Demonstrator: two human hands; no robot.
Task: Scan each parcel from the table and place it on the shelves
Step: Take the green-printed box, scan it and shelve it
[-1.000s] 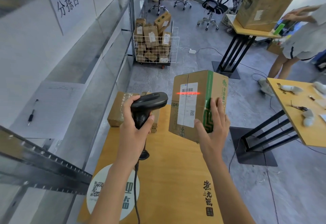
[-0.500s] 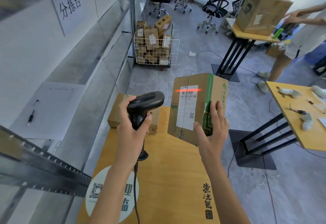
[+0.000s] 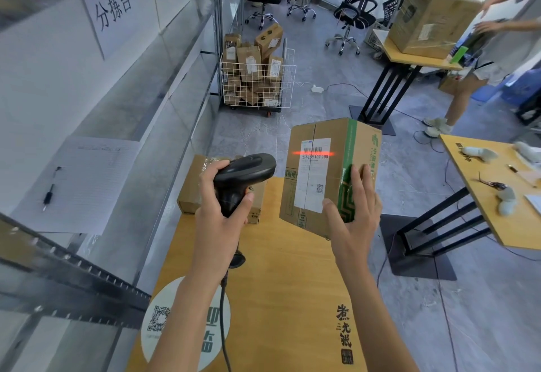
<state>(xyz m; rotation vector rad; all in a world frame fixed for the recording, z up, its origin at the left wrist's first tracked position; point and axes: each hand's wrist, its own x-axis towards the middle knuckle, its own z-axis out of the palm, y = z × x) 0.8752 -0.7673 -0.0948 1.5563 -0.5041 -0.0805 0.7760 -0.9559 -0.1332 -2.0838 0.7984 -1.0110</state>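
Note:
My right hand (image 3: 352,213) holds a brown parcel (image 3: 319,172) with green print tilted above the wooden table (image 3: 278,298), thumb on the labelled face and fingers round its right side. A red scan line crosses the barcode on its white label. My left hand (image 3: 218,219) grips a black handheld scanner (image 3: 244,175) aimed at that label, its cable hanging down. A second, flatter parcel (image 3: 190,190) lies on the table's far left corner, partly hidden behind my left hand. Metal shelves (image 3: 164,85) run along the left wall.
A wire cart (image 3: 257,82) full of parcels stands on the floor ahead. A lined sheet and pen (image 3: 76,184) lie on the shelf. To the right are another wooden table (image 3: 497,193), a person (image 3: 497,49) at a far table with a large box (image 3: 430,17), and office chairs.
The red scan line has stayed on the barcode while the parcel and scanner shifted only slightly. The person at the far table has moved their arms over the large box.

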